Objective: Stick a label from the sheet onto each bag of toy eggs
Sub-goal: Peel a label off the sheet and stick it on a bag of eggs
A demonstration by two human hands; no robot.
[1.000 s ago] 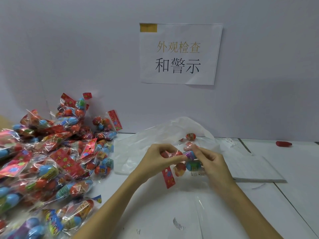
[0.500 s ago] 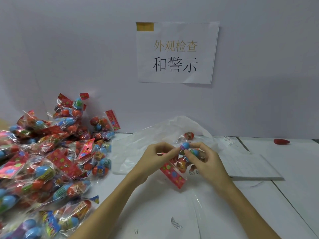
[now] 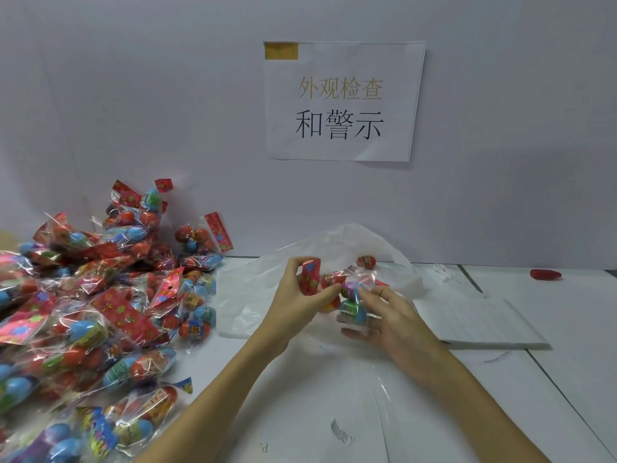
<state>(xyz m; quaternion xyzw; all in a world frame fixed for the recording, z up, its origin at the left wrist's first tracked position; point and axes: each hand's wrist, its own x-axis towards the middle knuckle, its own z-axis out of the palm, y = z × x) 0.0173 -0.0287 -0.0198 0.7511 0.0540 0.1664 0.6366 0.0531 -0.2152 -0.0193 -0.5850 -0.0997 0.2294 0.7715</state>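
Cellophane glints over a big heap of toy-egg bags piled at the left of the white table, against the pale wall; red headers and blue and orange eggs show through the wrap. Just right of the heap lies a crumpled white plastic bag. Above the middle of the table the left hand pinches the red header card of one bag of eggs, fingers curled round it. The right hand meets the same bag from the other side, its fingers fairly straight against the clear wrap, so the two hands are together on it. A loose red egg sits behind them. Farther right the label sheets lie flat in a stack, and a small red object rests near the wall. A printed paper sign hangs above.
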